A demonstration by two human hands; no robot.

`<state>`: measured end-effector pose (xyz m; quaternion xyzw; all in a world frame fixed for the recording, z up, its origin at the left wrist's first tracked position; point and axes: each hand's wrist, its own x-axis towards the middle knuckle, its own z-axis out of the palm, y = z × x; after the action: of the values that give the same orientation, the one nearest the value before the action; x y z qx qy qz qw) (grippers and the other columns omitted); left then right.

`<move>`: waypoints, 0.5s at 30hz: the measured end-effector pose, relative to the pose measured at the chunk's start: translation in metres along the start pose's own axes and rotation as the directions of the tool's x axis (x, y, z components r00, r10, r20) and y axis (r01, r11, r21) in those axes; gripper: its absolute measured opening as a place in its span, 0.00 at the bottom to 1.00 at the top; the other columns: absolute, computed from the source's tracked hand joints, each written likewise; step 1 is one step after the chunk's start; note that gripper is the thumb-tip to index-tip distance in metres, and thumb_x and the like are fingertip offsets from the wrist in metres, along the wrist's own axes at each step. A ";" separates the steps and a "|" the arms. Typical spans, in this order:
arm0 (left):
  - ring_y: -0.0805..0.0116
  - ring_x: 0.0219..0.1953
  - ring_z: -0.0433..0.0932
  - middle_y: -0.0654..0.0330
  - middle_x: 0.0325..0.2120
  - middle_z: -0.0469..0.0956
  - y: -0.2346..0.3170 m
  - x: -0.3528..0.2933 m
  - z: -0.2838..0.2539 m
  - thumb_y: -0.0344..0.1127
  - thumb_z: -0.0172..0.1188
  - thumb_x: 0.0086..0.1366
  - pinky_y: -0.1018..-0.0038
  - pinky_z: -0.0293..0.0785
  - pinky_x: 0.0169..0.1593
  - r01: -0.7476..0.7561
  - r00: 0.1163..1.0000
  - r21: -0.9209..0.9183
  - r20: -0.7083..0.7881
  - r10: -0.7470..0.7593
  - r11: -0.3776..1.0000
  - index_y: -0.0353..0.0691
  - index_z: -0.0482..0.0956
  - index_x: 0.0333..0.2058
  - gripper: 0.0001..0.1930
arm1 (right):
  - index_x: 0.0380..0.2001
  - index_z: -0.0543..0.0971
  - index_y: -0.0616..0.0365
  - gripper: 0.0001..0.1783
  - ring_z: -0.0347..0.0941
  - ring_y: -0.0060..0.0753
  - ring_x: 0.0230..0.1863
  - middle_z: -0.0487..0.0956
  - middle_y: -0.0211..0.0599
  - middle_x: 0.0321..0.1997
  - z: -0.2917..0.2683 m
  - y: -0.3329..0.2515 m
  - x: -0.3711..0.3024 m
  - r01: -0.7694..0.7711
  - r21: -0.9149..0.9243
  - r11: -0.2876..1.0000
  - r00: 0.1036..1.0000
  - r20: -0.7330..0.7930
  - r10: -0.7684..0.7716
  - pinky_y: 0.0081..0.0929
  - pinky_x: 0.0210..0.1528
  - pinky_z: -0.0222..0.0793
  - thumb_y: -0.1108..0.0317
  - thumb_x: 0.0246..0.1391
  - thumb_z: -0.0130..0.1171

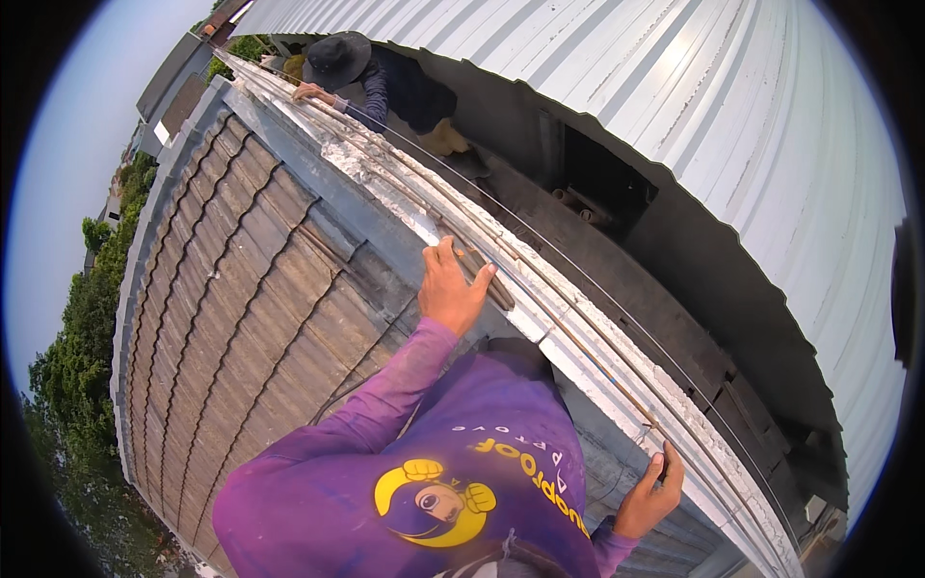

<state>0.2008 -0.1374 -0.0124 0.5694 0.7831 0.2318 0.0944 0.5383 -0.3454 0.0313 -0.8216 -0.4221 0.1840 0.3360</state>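
My left hand point(453, 294) reaches to the top of a rough white wall point(568, 352), thumb and fingers curved about a short dark bar point(499, 292). Long thin metal rods point(617, 387) run along the wall top, past both hands. Lower right, my right hand point(650, 496) is at the wall's near edge, thumb and forefinger bent towards each other. Their tips are close to a small crosspiece point(652, 426) on the rods, with thin wire beside it. Whether those fingers hold the wire is too small to tell.
Brown tiled roofing point(251, 279) slopes away on the left. Beyond the wall lies a dark gap point(597, 183) under a pale corrugated metal roof point(694, 96). A taut line follows the wall. At the far end, a co-worker in a dark hat point(337, 60) has a hand on the rods.
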 end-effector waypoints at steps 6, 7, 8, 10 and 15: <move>0.42 0.55 0.75 0.43 0.53 0.69 -0.009 0.017 0.001 0.43 0.70 0.59 0.54 0.73 0.59 0.140 0.987 -0.130 0.098 -0.128 0.982 0.32 0.61 0.65 0.41 | 0.54 0.81 0.70 0.15 0.81 0.42 0.49 0.84 0.50 0.48 -0.017 -0.024 0.018 0.031 0.072 0.997 0.998 -0.061 -0.026 0.35 0.52 0.76 0.74 0.69 0.54; 0.42 0.55 0.75 0.42 0.54 0.69 -0.008 0.019 0.001 0.42 0.71 0.57 0.54 0.73 0.59 0.148 0.984 -0.130 0.117 -0.133 0.980 0.32 0.61 0.65 0.42 | 0.54 0.81 0.70 0.16 0.81 0.40 0.47 0.84 0.49 0.48 -0.018 -0.027 0.019 0.022 0.090 0.996 0.998 -0.068 -0.016 0.33 0.50 0.77 0.74 0.69 0.54; 0.42 0.55 0.75 0.42 0.54 0.69 -0.007 0.020 -0.002 0.41 0.71 0.57 0.54 0.74 0.59 0.179 0.978 -0.143 0.132 -0.160 0.973 0.32 0.60 0.65 0.42 | 0.54 0.81 0.70 0.16 0.81 0.37 0.45 0.84 0.48 0.47 -0.016 -0.029 0.020 0.012 0.113 0.994 0.997 -0.072 -0.004 0.32 0.48 0.77 0.74 0.69 0.54; 0.41 0.56 0.74 0.40 0.54 0.69 -0.002 0.021 -0.007 0.40 0.71 0.55 0.54 0.74 0.59 0.238 0.964 -0.167 0.164 -0.211 0.957 0.33 0.60 0.66 0.43 | 0.54 0.82 0.70 0.15 0.79 0.33 0.40 0.84 0.46 0.45 -0.015 -0.029 0.021 0.014 0.123 0.992 0.999 -0.050 -0.008 0.30 0.43 0.76 0.75 0.69 0.54; 0.38 0.55 0.76 0.39 0.54 0.70 0.004 0.012 0.002 0.38 0.71 0.56 0.51 0.73 0.60 0.161 0.978 -0.043 0.144 -0.153 0.986 0.30 0.58 0.67 0.45 | 0.53 0.83 0.69 0.15 0.76 0.29 0.32 0.84 0.45 0.42 -0.003 -0.034 0.020 0.058 0.177 0.982 0.998 -0.035 -0.053 0.28 0.37 0.73 0.75 0.69 0.54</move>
<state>0.2009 -0.1252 -0.0108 0.5179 0.8103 0.2044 0.1829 0.5319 -0.3162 0.0571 -0.7789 -0.4218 0.1991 0.4193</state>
